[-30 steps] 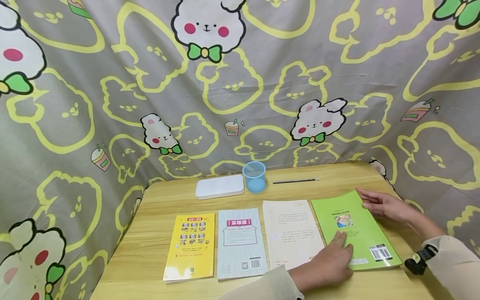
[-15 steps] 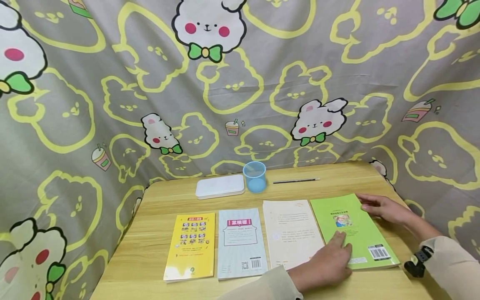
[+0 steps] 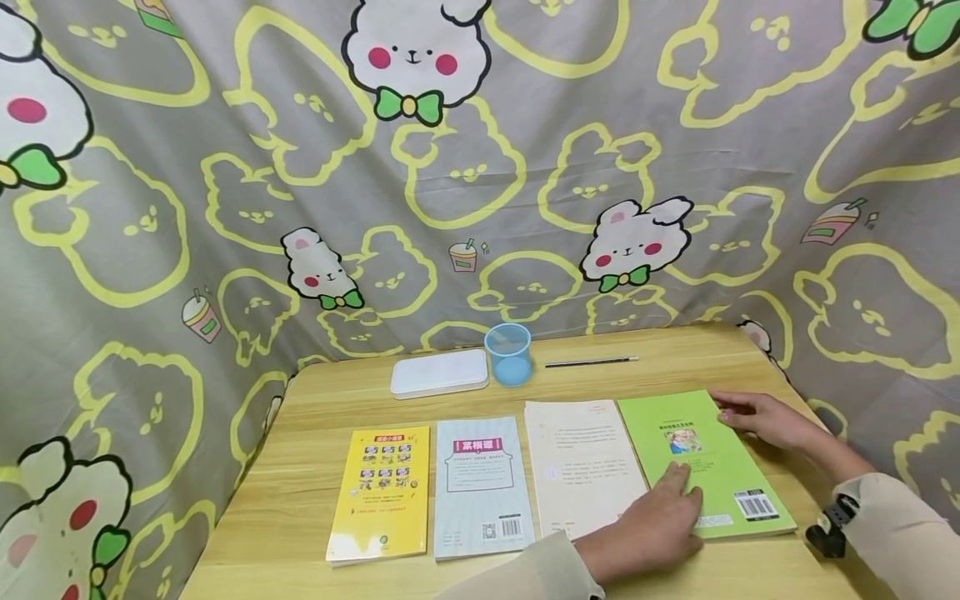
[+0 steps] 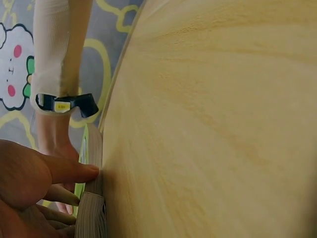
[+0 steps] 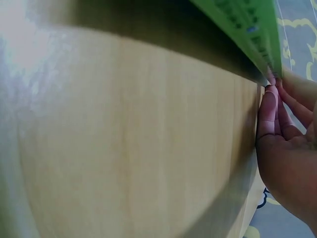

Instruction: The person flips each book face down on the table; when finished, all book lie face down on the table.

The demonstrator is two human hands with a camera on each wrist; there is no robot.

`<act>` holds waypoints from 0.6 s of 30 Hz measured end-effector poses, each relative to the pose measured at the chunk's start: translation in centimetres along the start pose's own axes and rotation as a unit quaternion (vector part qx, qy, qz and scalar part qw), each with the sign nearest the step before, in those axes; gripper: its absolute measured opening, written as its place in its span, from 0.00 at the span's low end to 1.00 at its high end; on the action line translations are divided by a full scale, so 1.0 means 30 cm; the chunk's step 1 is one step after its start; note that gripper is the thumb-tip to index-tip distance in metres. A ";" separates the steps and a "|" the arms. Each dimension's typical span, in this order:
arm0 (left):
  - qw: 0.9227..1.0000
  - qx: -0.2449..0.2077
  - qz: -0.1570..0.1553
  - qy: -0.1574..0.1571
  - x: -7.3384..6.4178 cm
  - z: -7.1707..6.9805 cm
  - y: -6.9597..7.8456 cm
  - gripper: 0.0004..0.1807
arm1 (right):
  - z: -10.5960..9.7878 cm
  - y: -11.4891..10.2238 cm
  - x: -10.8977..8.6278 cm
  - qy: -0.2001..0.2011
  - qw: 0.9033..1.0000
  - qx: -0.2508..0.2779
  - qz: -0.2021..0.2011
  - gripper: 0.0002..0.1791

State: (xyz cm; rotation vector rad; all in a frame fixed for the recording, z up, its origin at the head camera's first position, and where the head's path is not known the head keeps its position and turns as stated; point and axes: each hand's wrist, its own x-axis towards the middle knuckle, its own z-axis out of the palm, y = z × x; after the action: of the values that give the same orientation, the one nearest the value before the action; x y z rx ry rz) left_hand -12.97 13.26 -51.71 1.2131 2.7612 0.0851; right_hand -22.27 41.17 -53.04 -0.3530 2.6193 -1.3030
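A green book (image 3: 708, 467) with a picture and barcode on its cover lies at the right end of a row of books. My right hand (image 3: 776, 425) pinches its far right corner; in the right wrist view the green cover (image 5: 250, 34) slopes up from the table at the fingertips (image 5: 270, 101). My left hand (image 3: 648, 529) rests over the near left part of the green book and the near corner of the cream book (image 3: 581, 458), fingers straight. The left wrist view shows the left thumb (image 4: 74, 170) against the page edges of the books.
Left of these lie a pale blue book (image 3: 483, 483) and a yellow book (image 3: 382, 492). Behind them stand a white flat case (image 3: 439, 372), a blue mesh cup (image 3: 510, 357) and a pencil (image 3: 591, 362). A patterned curtain (image 3: 525, 183) encloses the wooden table (image 3: 262, 475).
The green book has shifted slightly left towards the cream book, and its far right corner has come lower. My right hand has moved along with it; my left hand has barely moved.
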 end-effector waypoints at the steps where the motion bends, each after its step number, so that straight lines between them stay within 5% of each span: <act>1: 1.000 0.001 0.001 0.001 -0.001 0.000 0.000 0.35 | 0.001 -0.001 0.001 0.000 1.000 -0.002 0.000 0.33; 18: 1.000 0.000 0.012 0.008 -0.002 -0.001 0.001 0.34 | 0.015 -0.002 0.011 0.025 0.998 -0.043 0.036 0.33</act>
State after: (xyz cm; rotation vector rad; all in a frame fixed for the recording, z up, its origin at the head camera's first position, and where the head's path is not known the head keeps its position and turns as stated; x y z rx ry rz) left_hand -12.92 13.25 -51.66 1.2511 2.7610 0.0995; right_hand -22.45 40.69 -53.28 -0.2397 2.7082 -1.1947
